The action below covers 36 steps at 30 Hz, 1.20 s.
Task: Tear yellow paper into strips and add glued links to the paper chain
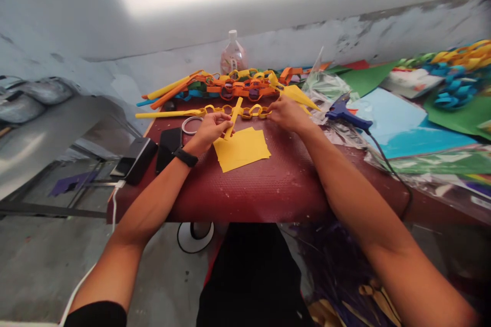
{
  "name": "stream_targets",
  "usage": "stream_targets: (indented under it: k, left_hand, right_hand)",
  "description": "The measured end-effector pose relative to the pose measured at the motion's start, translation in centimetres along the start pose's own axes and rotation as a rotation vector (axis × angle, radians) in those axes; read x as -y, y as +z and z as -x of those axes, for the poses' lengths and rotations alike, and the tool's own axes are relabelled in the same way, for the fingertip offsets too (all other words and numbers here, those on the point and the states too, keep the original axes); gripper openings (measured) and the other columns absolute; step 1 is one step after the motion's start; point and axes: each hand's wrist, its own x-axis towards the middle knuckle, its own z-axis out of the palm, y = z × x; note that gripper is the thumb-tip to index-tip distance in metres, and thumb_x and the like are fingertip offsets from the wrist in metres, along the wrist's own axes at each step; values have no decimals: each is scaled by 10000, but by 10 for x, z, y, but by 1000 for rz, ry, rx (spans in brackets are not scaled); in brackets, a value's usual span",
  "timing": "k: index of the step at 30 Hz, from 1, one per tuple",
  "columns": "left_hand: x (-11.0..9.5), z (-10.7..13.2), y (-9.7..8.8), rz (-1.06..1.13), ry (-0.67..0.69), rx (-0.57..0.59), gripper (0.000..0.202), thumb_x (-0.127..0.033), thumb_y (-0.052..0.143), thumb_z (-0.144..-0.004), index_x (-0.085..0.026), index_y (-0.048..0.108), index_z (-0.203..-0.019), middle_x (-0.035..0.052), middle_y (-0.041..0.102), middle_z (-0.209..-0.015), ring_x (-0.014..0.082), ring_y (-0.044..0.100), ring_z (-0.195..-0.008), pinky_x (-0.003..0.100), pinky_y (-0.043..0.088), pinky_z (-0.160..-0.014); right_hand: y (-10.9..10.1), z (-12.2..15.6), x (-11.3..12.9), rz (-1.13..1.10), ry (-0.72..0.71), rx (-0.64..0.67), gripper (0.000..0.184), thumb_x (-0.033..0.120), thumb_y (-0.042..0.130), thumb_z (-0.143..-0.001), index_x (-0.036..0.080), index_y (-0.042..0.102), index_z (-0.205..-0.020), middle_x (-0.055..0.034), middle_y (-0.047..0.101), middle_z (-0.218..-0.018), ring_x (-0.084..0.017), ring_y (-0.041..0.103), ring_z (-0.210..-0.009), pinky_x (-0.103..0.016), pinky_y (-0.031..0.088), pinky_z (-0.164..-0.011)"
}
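My left hand [212, 130] pinches a yellow paper strip [236, 110], which stands tilted up between the fingers. Below it lies a small stack of yellow paper sheets [245, 149]. A yellow paper chain [220, 109] stretches across the table behind my left hand, with a rolled yellow stick at its left end. At the chain's right end is my right hand [290, 113], its fingers closed at the last links; the fingertips are partly hidden. Yellow folded paper [297, 95] lies just beyond that hand. Orange paper chains [245, 88] are heaped farther back.
A blue glue gun [349, 113] with a black cord lies right, near clear plastic wrapping [326, 84] and blue sheets [406, 127]. A bottle [232, 55] stands by the wall. Tape ring [192, 124], phone [169, 147] and black box [136, 161] sit left on the red table [245, 199].
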Motion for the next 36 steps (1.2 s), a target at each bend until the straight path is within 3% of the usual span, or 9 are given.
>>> stream_targets:
  k: [4,8,10,12,17,20,26,31,36]
  left_hand:
    - [-1,3,3,-36,-12,41,144,-23,668,-950,-153,641,-894,4,675,-643,132,709,-540,222,529,-535]
    - [0,4,1,-88,4,74,183,-109,667,-1022,-154,635,-848,8,658,-594,114,657,-480,208,512,-497]
    - [0,5,-1,-122,19,88,226,-144,640,-1066,-149,638,-840,23,676,-588,100,640,-472,192,501,-487]
    - [0,5,-2,-135,27,100,244,-143,633,-1081,-143,640,-836,37,703,-608,87,644,-484,177,507,-492]
    - [-1,5,-5,-158,77,140,213,-122,651,-1072,-121,679,-861,37,712,-627,78,651,-498,167,531,-501]
    - [1,3,-7,-194,160,174,194,-123,673,-1061,-122,687,-867,30,705,-632,77,660,-509,158,529,-497]
    - [10,-1,-4,-245,359,172,185,-120,664,-1060,-137,652,-877,31,726,-753,55,650,-532,152,536,-504]
    - [12,-1,2,-168,309,139,117,-129,646,-1076,-129,663,-960,34,746,-800,54,661,-544,151,535,-511]
    - [9,1,2,-70,270,155,200,-290,749,-1061,-123,697,-965,49,765,-857,50,675,-587,156,574,-560]
  right_hand:
    - [11,-1,-2,81,-33,66,171,147,728,-935,182,851,-1048,-160,675,-1207,-318,683,-1071,-486,558,-1016]
    - [17,-9,0,-99,-120,22,79,158,727,-929,181,796,-898,-133,651,-1147,-284,665,-1025,-462,562,-988]
    - [19,-11,3,-277,-157,-47,85,252,799,-917,187,773,-869,-116,647,-1139,-246,643,-971,-424,566,-917]
    - [20,-11,9,-474,-127,-103,244,410,858,-910,193,751,-874,-87,651,-1062,-190,594,-836,-364,544,-766]
    - [20,-4,28,-917,58,14,597,734,935,-767,212,674,-894,27,580,-729,-93,450,-546,-263,419,-482]
    - [18,0,38,-1037,36,46,646,731,992,-683,205,674,-882,14,656,-735,-86,531,-535,-259,497,-485]
    - [20,8,60,-1095,-49,101,565,655,1003,-726,170,759,-879,-12,708,-722,-91,574,-539,-262,558,-491]
    - [32,13,75,-1112,-123,116,522,616,1018,-720,174,776,-861,-4,674,-807,-101,618,-585,-277,603,-509]
    - [36,13,77,-1056,-148,48,588,668,1008,-705,198,721,-910,-15,638,-974,-86,596,-623,-272,604,-514]
